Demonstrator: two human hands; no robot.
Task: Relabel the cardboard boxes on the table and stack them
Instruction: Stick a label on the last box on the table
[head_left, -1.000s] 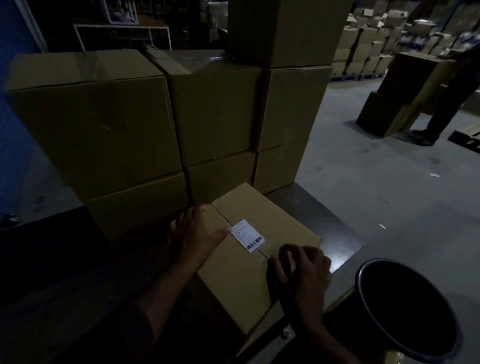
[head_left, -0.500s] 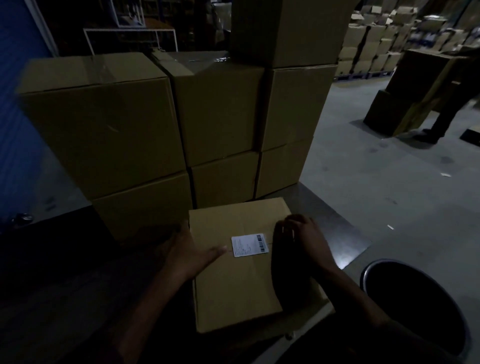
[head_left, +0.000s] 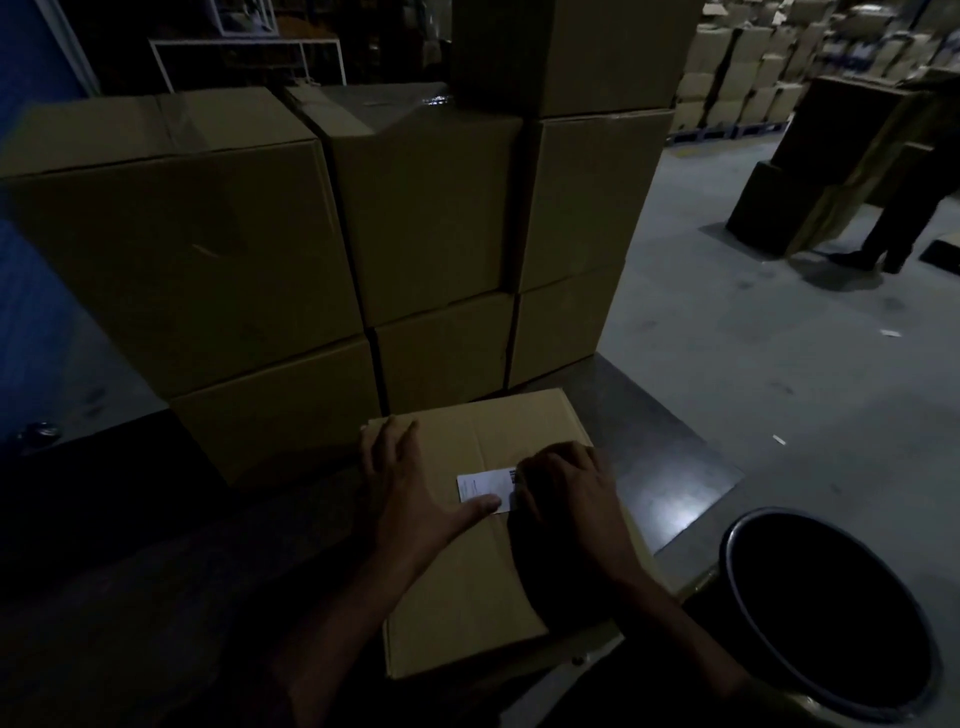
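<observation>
A flat cardboard box (head_left: 467, 587) lies on the dark table (head_left: 670, 478) in front of me, with a white barcode label (head_left: 482, 484) on its top. My left hand (head_left: 410, 488) rests spread on the box's left part, its thumb pressing the label's lower edge. My right hand (head_left: 566, 493) sits on the label's right end with curled fingers, covering the barcode; whether it pinches the label I cannot tell. Behind the box stands a wall of stacked cardboard boxes (head_left: 426, 218), two to three high.
A black round bin (head_left: 831, 618) stands on the floor at the table's right corner. A person (head_left: 904, 218) stands by a dark stack of cartons (head_left: 810, 171) at the far right. More stacked boxes (head_left: 748, 67) fill the background. Grey floor lies to the right.
The box was turned from a diagonal lie to square with me. My right hand moved from its near right corner onto the label's right end; my left thumb now lies on the label.
</observation>
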